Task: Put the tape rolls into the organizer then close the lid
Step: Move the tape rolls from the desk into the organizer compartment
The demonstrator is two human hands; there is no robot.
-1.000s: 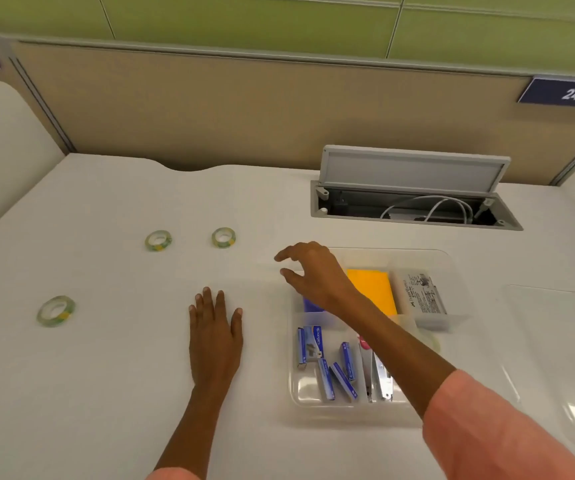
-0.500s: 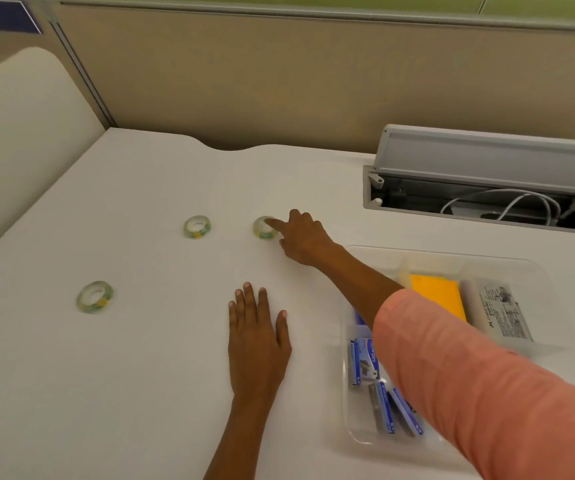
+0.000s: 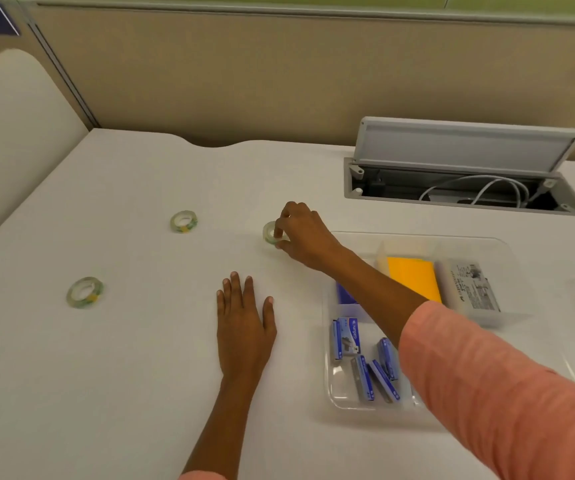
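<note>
Three clear tape rolls are out on the white desk. My right hand (image 3: 301, 233) pinches the nearest tape roll (image 3: 268, 233) between thumb and fingers, tilted on edge just left of the organizer. A second tape roll (image 3: 183, 221) lies flat further left, and a third tape roll (image 3: 84, 292) lies near the left front. The clear plastic organizer (image 3: 417, 237) sits open at the right, holding blue staple boxes (image 3: 362, 358), an orange pad and a white box. My left hand (image 3: 244, 320) rests flat and empty on the desk. The organizer's lid shows only as a clear edge at the far right.
An open cable hatch (image 3: 466, 157) with white cables sits in the desk behind the organizer. A beige partition wall (image 3: 244, 74) runs along the back. A rounded cream panel (image 3: 9, 133) borders the desk's left side.
My right hand reached left from above the organizer to the nearest tape roll and closed on it, tipping it up. My left hand stayed flat on the desk.
</note>
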